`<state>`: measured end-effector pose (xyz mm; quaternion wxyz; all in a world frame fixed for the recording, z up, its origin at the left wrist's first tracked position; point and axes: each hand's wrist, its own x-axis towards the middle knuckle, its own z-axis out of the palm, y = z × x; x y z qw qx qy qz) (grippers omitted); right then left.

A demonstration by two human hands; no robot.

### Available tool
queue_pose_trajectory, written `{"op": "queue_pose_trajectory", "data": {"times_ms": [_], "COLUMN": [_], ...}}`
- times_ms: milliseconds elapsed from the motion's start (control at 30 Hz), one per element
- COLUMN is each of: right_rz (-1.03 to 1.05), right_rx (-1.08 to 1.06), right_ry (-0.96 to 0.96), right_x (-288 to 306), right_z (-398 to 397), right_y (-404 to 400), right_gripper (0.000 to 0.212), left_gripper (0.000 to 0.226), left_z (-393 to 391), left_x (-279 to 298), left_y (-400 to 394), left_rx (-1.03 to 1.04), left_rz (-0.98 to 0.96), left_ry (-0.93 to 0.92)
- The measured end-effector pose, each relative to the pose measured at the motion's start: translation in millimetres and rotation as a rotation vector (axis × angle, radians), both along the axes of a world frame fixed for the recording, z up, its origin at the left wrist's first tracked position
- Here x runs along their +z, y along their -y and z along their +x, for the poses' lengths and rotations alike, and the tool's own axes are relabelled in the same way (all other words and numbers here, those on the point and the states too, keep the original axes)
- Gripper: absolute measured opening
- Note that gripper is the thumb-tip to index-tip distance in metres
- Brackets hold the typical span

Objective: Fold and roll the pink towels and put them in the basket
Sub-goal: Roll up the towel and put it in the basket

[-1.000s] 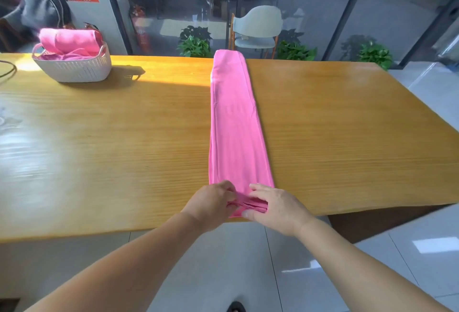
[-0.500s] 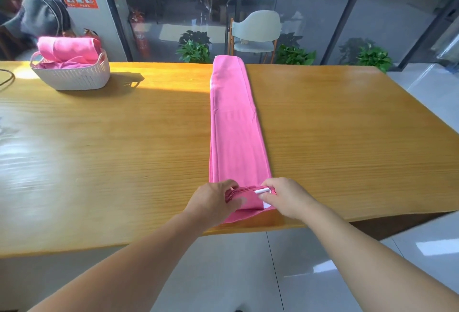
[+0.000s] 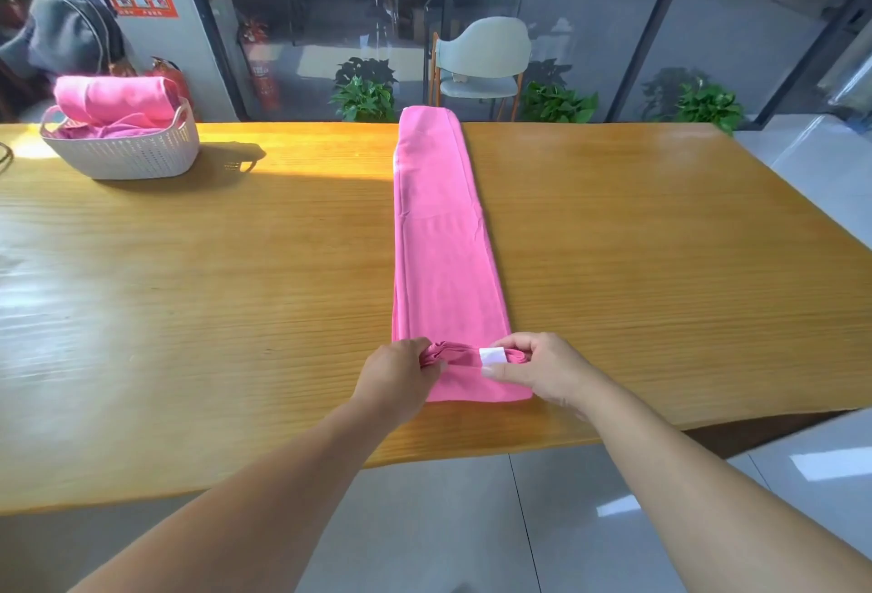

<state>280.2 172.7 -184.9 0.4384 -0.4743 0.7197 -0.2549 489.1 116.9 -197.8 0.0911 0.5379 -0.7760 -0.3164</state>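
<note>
While pinching near end of pink towel strip (image 3: 441,233) w/ left hand (image 3: 401,368) & right hand (image 3: 535,368), held small started roll. Strip's long axis ran straight away across wooden table (image 3: 188,285); white basket (image 3: 125,148) far left, nearer left hand.

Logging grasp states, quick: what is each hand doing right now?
Left hand: grips the rolled near end of the pink towel.
Right hand: pinches the same roll.
</note>
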Motion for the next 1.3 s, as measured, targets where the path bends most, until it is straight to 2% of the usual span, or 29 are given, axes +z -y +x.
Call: {"op": "queue_pose_trajectory", "data": {"times_ms": [100,167,233,300,367,400,467,567,667,733,800,833,900,967,1033,1133,1200,1267,1300], "right_rz": [-0.050,-0.054,-0.122,-0.279,-0.503,-0.577,-0.578,-0.476,-0.489,-0.433,-0.373,-0.346,-0.226,-0.077,0.014,0.004,-0.047,-0.121,-0.170], "right_rx": [0.007,0.004,-0.002,0.071,0.239,0.325,0.483,0.542,0.526,0.581,0.585,0.556,0.464,0.413,0.384,0.315,0.281,0.291,0.311], "right_ry": [-0.192,-0.270,-0.375,-0.578,-0.784,-0.840,-0.891,-0.836,-0.771,-0.762,-0.719,-0.684,-0.587,-0.487,-0.394,-0.355,-0.422,-0.478,-0.519], "right_x": [-9.0,-16.1,-20.9,-22.3,-22.2,-22.1,-25.1,-31.2,-27.0,-20.3,-14.9,-12.6,-5.7,-1.7,-0.1,-2.9,-5.9,-7.0,-7.0], "right_z": [-1.6,3.3,8.3,10.6,13.1,15.8,20.0,13.6,5.7,2.1,0.0,-0.3,-0.9,-3.5,-9.0,-15.1,-15.7,-12.5,-10.4], "right_y": [2.7,3.0,1.0,-1.4,-1.5,-1.4,-0.1,-7.7,-18.1,-17.9,-12.2,-7.7,4.5,19.9,34.1,44.6,46.5,47.4,47.1], "right_gripper": [0.012,0.017,0.025,0.030,0.024,0.020,0.010,0.016,0.027,0.031,0.025,0.022,0.015,0.008,0.001,0.010,0.013,0.015,0.015], "left_gripper": [0.018,0.011,0.024,0.029,0.019,0.015,0.016,0.012,0.025,0.014,0.008,0.013,0.018,0.013,0.010,0.009,0.006,0.007,0.007], "left_z": [-5.4,-6.4,-4.6,-1.6,0.0,1.3,4.4,17.8,29.1,28.1,22.5,19.3,14.2,9.1,3.3,-1.5,-2.9,-2.9,-3.6], "left_x": [-3.6,-6.6,-10.1,-14.1,-15.6,-15.3,-13.5,-20.8,-20.4,-16.6,-11.9,-11.8,-11.7,-9.7,-9.0,-11.5,-14.2,-17.1,-16.8], "left_y": [-0.8,-4.6,-9.7,-9.2,-8.1,-6.5,-5.2,-9.5,-14.1,-12.0,-8.7,-7.2,-3.0,6.6,17.7,24.9,25.2,26.3,26.8], "left_rx": [0.050,0.077,0.061,-0.116,-0.391,-0.494,-0.563,-0.552,-0.506,-0.484,-0.427,-0.375,-0.208,-0.081,-0.054,-0.039,-0.016,-0.018,-0.089], "left_rz": [-0.031,-0.092,-0.224,-0.515,-0.752,-0.800,-0.755,-0.650,-0.595,-0.628,-0.533,-0.458,-0.280,-0.155,-0.092,-0.013,-0.055,-0.239,-0.344], "left_ry": [-0.006,-0.027,-0.032,0.016,0.075,0.101,0.128,0.081,-0.029,-0.048,-0.046,-0.042,-0.050,-0.059,-0.028,-0.022,-0.027,0.014,0.068]}}
